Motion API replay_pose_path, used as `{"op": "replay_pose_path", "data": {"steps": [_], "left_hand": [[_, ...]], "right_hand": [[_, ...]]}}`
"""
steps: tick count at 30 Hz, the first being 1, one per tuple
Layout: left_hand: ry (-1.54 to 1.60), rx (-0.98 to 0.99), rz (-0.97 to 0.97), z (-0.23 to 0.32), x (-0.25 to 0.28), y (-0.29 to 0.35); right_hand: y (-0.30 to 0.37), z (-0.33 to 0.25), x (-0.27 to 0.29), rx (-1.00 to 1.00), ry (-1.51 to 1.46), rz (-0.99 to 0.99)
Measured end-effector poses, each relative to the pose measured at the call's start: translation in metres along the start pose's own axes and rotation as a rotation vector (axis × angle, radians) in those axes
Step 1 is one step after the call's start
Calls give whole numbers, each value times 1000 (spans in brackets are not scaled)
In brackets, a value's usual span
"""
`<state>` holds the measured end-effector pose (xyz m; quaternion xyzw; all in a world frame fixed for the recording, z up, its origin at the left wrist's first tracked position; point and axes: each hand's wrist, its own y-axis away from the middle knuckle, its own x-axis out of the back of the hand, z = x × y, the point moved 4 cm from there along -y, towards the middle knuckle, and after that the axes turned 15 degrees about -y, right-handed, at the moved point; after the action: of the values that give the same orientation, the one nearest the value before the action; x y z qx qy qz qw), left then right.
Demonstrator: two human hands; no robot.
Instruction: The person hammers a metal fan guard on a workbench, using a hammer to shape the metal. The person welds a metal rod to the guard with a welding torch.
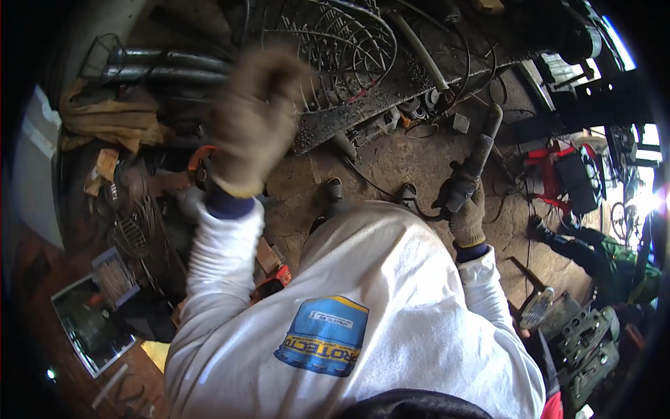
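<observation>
My left hand (255, 119), in a tan work glove, is raised in front of my chest, beside a round frame of curved metal rods (342, 49). Motion smears its fingers, so their grip does not show. The rod frame lies on a dark, dirt-strewn metal workbench (328, 129). Low on my right, my right hand (469, 222), also gloved, is closed around a hand tool with a dark body and a grey tubular end (477, 157). The tool points up and away from me, apart from the bench. Its exact kind is unclear.
Cables run over the bench and the brown floor (384, 164). Metal pipes (167, 64) and a tan cloth (108, 119) lie at the left. A red chair-like object (551, 174) and another person (614, 258) are on the right, above a green metal block (590, 349).
</observation>
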<state>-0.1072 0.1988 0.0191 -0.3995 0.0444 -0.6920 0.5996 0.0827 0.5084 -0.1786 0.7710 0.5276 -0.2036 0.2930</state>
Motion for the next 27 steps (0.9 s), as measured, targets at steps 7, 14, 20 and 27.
{"op": "replay_pose_path", "data": {"steps": [7,14,20,27], "left_hand": [[-878,-683,113,-159,26,-119],[340,-216,-667,-174,-37,-127],[440,-319,-419,-138,-27,-115],[-97,-591,-166,-35,-29,-90]], "right_hand": [[48,47,-25,25,127,101],[79,68,-50,12,115,256],[81,71,-35,22,147,321],[66,57,-33,-48,243,185]]}}
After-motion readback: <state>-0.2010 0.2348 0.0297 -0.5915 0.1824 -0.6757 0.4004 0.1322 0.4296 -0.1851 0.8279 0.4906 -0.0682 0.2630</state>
